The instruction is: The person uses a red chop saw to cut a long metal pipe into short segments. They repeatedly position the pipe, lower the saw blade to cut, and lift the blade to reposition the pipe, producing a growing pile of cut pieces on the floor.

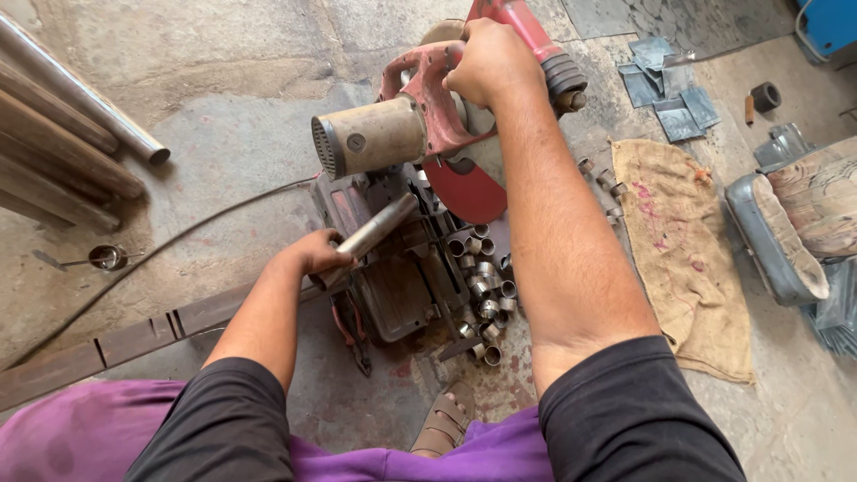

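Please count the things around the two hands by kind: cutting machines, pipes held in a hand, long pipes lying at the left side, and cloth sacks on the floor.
Red chop saw, right hand on its handle: 1
Short steel pipe in left hand: 1
Long pipes at left: about 4
Burlap sack: 1
Total: about 7

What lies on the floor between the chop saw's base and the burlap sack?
In the head view, a heap of short cut pipe rings lies between the saw base and the burlap sack, with a few more rings near the sack's upper edge.
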